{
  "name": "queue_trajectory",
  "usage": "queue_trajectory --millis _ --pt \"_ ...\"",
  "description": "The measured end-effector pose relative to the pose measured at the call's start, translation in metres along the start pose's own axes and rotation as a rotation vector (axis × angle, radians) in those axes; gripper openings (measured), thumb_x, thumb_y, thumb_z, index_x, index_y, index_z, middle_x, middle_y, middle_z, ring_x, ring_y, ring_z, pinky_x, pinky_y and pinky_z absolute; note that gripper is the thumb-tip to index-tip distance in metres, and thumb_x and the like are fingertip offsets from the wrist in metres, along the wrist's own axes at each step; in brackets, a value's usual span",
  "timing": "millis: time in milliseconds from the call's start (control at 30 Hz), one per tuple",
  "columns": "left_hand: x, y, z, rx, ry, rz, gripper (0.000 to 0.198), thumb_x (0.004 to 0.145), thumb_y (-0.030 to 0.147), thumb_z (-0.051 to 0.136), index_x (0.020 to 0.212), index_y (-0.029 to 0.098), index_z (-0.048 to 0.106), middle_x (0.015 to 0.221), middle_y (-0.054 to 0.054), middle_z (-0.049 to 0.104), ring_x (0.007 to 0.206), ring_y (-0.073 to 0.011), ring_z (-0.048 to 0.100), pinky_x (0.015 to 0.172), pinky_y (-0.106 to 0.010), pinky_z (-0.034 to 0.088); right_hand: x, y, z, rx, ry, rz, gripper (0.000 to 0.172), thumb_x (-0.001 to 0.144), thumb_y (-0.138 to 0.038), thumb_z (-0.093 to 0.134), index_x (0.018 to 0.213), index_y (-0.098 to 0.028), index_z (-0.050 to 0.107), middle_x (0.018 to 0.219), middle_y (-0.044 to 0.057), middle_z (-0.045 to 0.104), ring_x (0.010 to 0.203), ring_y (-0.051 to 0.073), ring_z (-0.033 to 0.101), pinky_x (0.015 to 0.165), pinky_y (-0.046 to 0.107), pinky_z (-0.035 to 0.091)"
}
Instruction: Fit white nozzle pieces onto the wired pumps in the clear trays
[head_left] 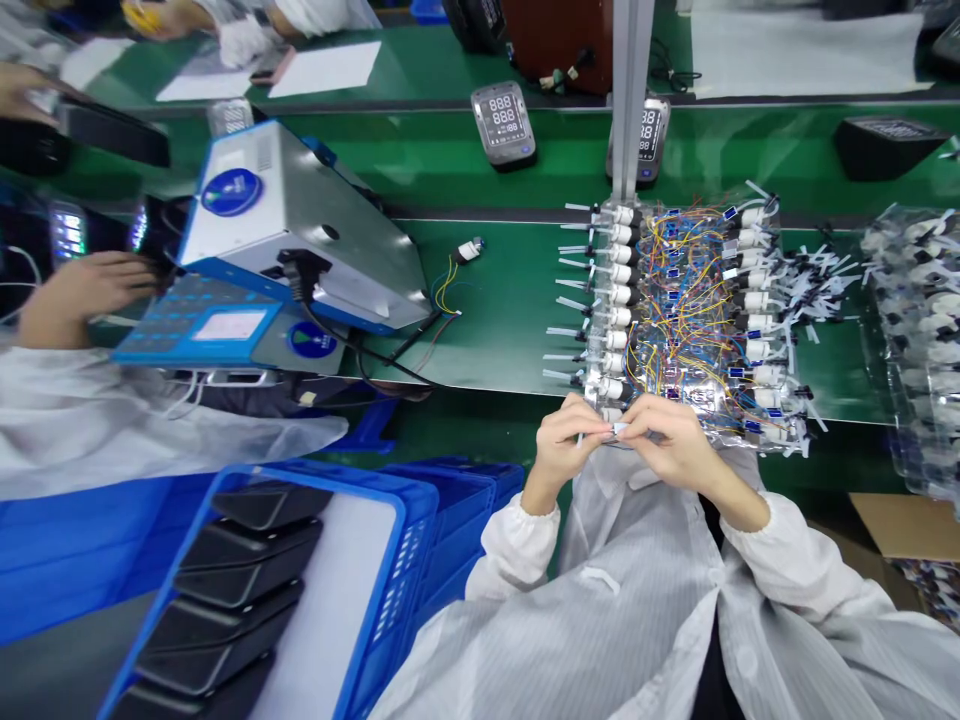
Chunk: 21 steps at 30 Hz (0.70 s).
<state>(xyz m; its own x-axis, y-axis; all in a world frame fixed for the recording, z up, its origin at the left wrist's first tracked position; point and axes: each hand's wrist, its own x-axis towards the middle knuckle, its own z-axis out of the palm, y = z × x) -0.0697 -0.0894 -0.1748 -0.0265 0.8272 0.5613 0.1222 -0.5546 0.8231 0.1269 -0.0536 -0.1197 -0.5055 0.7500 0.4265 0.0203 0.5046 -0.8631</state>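
At the bench's front edge, my left hand [568, 442] and my right hand [670, 440] meet, fingertips pinched together. Between them is a small white piece [618, 428], mostly covered by the fingers, so its kind is unclear. Just beyond my hands lies a clear plastic tray [686, 392] with two columns of white cylindrical parts [619, 273] that have black ends and pale strips. Yellow, red and blue wires [679, 335] tangle down its middle among small blue circuit boards. My fingers overlap the tray's near left corner.
Loose pale strips [821, 285] are piled right of the tray, before another filled tray [926, 350]. Left stand a metal-and-blue machine [330, 240] with a black cable and a single wired part [469, 250]. A blue crate [397, 560] holds black housings. A co-worker's hand [97, 290] is far left.
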Motion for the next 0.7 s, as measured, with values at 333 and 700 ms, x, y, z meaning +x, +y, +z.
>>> queue_trajectory --millis 333,700 --pt "0.000 0.004 -0.014 -0.040 -0.106 -0.035 0.012 0.086 0.020 0.083 0.097 0.023 0.081 0.083 -0.005 0.078 0.077 -0.0192 0.073 0.075 -0.037 0.055 -0.007 -0.010 0.003 -0.062 0.004 -0.061 0.015 0.094 -0.007 0.066 0.098 -0.021 0.072 0.095 0.006 0.073 0.086 0.016 0.070 0.074 0.029 0.057" --pt "0.010 0.012 -0.015 0.009 -0.201 -0.099 0.006 0.087 0.024 0.082 0.092 0.022 0.081 0.081 -0.006 0.078 0.083 -0.0196 0.072 0.080 -0.037 0.055 -0.008 -0.006 0.002 -0.147 -0.056 -0.075 0.017 0.096 -0.006 0.061 0.096 -0.021 0.071 0.095 0.006 0.073 0.085 0.017 0.070 0.073 0.029 0.059"
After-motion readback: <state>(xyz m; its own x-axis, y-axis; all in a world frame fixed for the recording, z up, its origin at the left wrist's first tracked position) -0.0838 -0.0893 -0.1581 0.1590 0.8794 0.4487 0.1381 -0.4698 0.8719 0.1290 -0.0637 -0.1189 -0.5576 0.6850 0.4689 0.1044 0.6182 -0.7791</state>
